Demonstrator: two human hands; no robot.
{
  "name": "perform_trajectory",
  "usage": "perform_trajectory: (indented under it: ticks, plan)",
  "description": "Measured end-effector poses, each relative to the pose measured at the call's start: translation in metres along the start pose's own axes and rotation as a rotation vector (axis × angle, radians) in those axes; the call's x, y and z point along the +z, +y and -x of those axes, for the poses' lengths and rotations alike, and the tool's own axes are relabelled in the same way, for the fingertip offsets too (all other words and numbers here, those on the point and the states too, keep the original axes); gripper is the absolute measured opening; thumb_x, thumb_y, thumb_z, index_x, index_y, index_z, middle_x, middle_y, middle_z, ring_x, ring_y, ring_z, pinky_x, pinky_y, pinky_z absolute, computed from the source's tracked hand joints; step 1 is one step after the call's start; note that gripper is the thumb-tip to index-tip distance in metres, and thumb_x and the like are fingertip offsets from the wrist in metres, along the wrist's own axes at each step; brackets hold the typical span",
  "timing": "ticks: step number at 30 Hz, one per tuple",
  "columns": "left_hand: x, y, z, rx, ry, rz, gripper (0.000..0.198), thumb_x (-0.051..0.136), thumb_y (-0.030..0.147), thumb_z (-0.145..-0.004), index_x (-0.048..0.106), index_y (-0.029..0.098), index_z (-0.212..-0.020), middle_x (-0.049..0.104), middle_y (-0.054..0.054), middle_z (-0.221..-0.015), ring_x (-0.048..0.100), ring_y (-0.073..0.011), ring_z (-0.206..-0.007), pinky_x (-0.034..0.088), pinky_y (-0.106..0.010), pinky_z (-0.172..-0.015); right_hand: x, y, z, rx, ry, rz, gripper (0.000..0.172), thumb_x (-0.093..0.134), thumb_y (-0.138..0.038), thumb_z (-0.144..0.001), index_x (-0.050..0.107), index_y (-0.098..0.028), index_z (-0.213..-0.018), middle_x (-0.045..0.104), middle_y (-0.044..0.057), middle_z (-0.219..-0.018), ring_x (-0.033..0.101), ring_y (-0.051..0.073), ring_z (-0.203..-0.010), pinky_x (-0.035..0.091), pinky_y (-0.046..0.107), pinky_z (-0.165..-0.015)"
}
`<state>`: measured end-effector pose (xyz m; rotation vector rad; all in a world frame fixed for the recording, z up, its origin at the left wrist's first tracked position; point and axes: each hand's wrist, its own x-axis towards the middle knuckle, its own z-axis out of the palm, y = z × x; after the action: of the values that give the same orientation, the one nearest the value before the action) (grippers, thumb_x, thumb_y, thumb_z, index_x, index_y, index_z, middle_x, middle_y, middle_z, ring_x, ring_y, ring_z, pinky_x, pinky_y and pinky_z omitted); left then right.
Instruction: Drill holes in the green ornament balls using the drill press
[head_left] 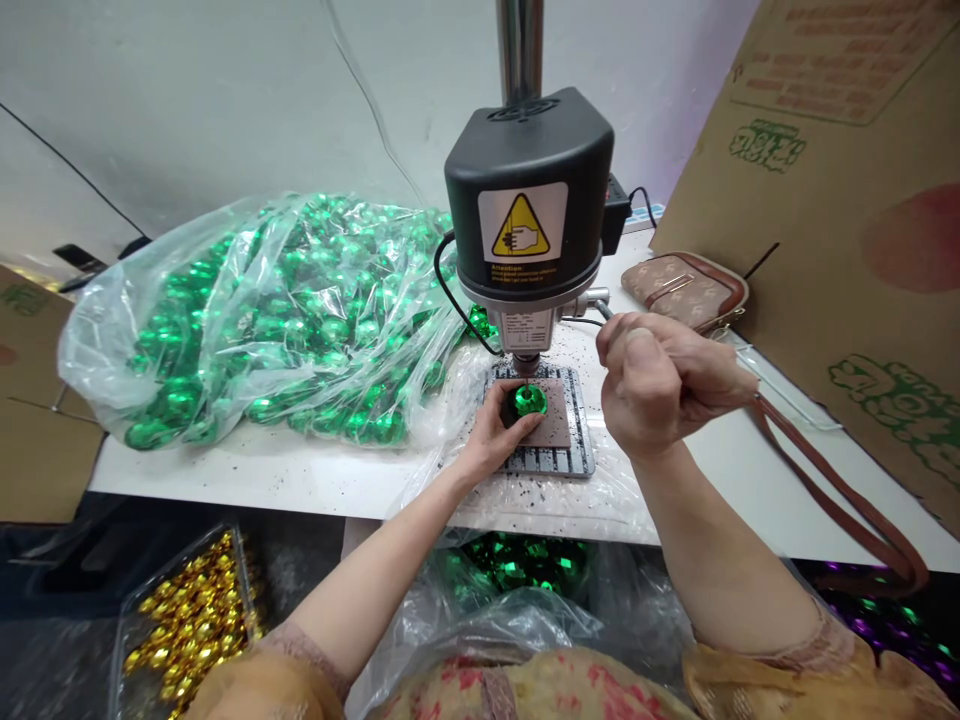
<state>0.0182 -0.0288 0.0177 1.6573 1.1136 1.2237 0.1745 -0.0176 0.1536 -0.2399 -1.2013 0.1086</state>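
A black drill press (529, 200) with a yellow warning label stands before me on the white table. My left hand (495, 425) curls its thumb and fingers around a shiny green faceted ball (531, 400). The ball rests on a brown board (556, 425) over the slotted metal base (585, 450), directly beneath the chuck (526, 365). The thin bit reaches down to the ball's top; I cannot tell how deep it goes. On the right side of the machine, my right hand (652, 380) is closed in a fist around the end of the feed lever (604, 311).
A clear plastic bag of green balls (300, 320) lies left of the drill press. More green balls (525, 562) are in plastic below the table edge. Gold balls (195, 620) fill a clear bin at lower left. A patterned purse (682, 285) and cardboard box (832, 220) stand right.
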Motion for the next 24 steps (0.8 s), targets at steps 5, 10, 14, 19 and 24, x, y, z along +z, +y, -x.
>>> perform_trajectory:
  ticks: [5, 10, 14, 19, 24]
  plan:
    - [0.0, 0.0, 0.0, -0.003, -0.001, -0.009, 0.053, 0.077, 0.051, -0.089, 0.056, 0.02, -0.126, 0.067, -0.009, -0.119, 0.064, -0.0252, -0.11, 0.051, -0.039, -0.098, -0.002, 0.004, 0.003, -0.074, -0.03, -0.024, 0.05, 0.058, -0.01, -0.088, 0.019, -0.019, -0.059, 0.023, -0.006, -0.053, 0.026, 0.005, -0.043, 0.026, 0.029, -0.045]
    - [0.0, 0.0, 0.0, -0.003, -0.014, 0.011, 0.054, 0.076, 0.053, -0.089, 0.055, 0.02, -0.127, 0.066, -0.009, -0.119, 0.064, -0.0248, -0.111, 0.05, -0.038, -0.099, -0.005, 0.007, 0.004, -0.112, -0.057, -0.033, 0.048, 0.057, -0.005, -0.085, 0.018, -0.02, -0.061, 0.025, -0.007, -0.054, 0.03, 0.004, -0.045, 0.032, 0.027, -0.046]
    - [-0.001, 0.002, 0.001, -0.013, -0.003, -0.005, 0.052, 0.076, 0.051, -0.09, 0.056, 0.021, -0.127, 0.066, -0.008, -0.118, 0.064, -0.0245, -0.11, 0.05, -0.038, -0.099, -0.009, 0.008, 0.01, -0.134, -0.08, -0.038, 0.046, 0.056, -0.004, -0.085, 0.021, -0.02, -0.06, 0.028, -0.007, -0.055, 0.03, 0.004, -0.045, 0.034, 0.026, -0.046]
    - [-0.001, 0.002, 0.001, -0.029, 0.001, -0.013, 0.05, 0.077, 0.047, -0.089, 0.056, 0.021, -0.125, 0.066, -0.008, -0.118, 0.064, -0.0244, -0.11, 0.051, -0.038, -0.099, -0.006, 0.004, 0.008, -0.098, -0.061, -0.021, 0.049, 0.057, -0.007, -0.089, 0.021, -0.018, -0.058, 0.027, -0.007, -0.052, 0.029, 0.003, -0.043, 0.035, 0.026, -0.045]
    - [0.001, 0.002, 0.0, -0.054, 0.028, 0.01, 0.049, 0.079, 0.043, -0.087, 0.058, 0.02, -0.124, 0.068, -0.008, -0.116, 0.066, -0.023, -0.107, 0.054, -0.037, -0.096, 0.011, -0.007, -0.028, 0.191, 0.049, -0.016, 0.051, 0.065, -0.021, -0.093, 0.033, -0.019, -0.053, 0.028, -0.007, -0.047, 0.032, 0.004, -0.041, 0.027, 0.025, -0.042]
